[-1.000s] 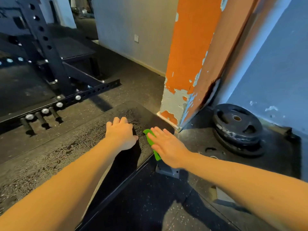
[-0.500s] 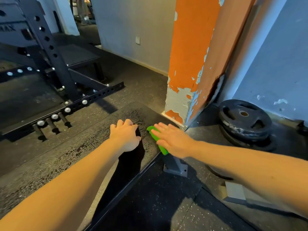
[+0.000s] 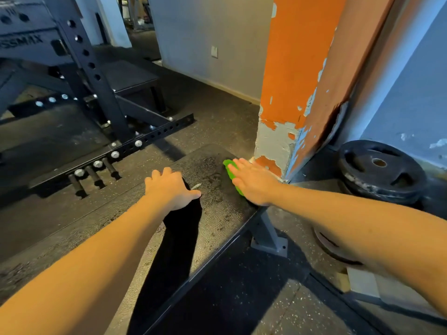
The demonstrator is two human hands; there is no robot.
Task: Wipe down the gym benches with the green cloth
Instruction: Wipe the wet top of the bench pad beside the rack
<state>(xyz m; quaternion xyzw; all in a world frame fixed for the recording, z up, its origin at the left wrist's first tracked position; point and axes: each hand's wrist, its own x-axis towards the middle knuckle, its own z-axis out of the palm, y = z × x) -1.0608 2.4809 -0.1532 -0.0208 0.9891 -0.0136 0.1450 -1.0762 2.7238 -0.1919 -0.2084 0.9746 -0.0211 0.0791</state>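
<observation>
The only words I can read are the white letters "SSMAX" (image 3: pixel 21 42) on the big black rack (image 3: pixel 92 76) at the far left. The start of the word is cut off. The rack has a row of round holes up its post and shiny bolts along its bottom bar.

The table (image 3: pixel 217 213) is long, black and bumpy, and it has wet-looking spots between the two hands. The green cloth (image 3: pixel 229 171) lies on the far right corner of the table. The right hand (image 3: pixel 251 182) lies flat on top of it with straight fingers, so the grip is wide and only pressing down. Most of the cloth is hidden under that hand. The left hand (image 3: pixel 170 187) is on the table just to the left, apart from the cloth. Its fingers bend down over the table's left edge and its thumb sticks out to the right.

Just past the cloth stands an orange pillar (image 3: pixel 297 81) with its paint peeling off near the bottom. To the right, black weight plates (image 3: pixel 379 170) are stacked on the floor by a blue wall. The floor (image 3: pixel 242 298) is dark rubber with tiny white specks. A small white switch (image 3: pixel 214 52) sits on the far grey wall.
</observation>
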